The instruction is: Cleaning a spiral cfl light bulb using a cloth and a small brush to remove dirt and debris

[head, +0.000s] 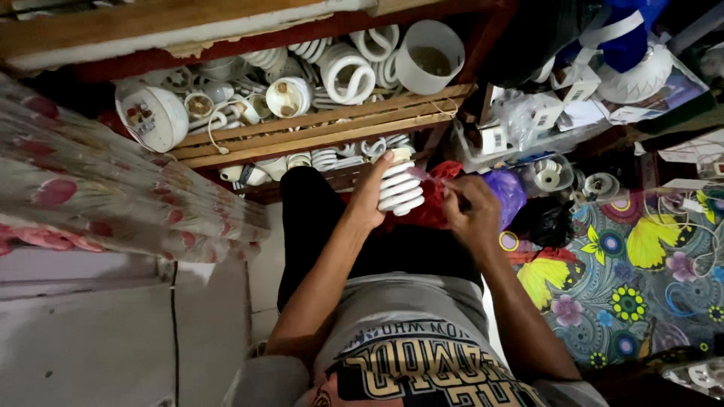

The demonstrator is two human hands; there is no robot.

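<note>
My left hand (369, 197) grips a white spiral bulb (400, 188), fingers wrapped round it, thumb up near its base end; bulb sits centre frame, just below the crate (317, 128), over my dark-trousered lap; its long axis runs up-down in the view, slightly tilted, cream base pointing up toward the crate, coil end pointing down toward me; my right hand (471, 211) is just beside it, fingers pinched together on a red plastic bag (430, 203); bag touches the bulb's right side; whether the bulb is partly in the bag, cannot tell.

Packages and labels: wooden slat crate above, full of white spiral bulbs and loose bases; a white cup-shaped housing (430, 56) at its top right; a round white housing with a small reddish label (151, 113) at its left end; right of the crate, small white boxes (543, 113) with dark printed marks, too small to read; a purple bag (509, 192) and a black bag (543, 222) just right of my right hand; a colourful butterfly-print cloth (641, 279) under them; floral fabric (113, 188) at left; blue-and-white item top right, unclear.
</note>
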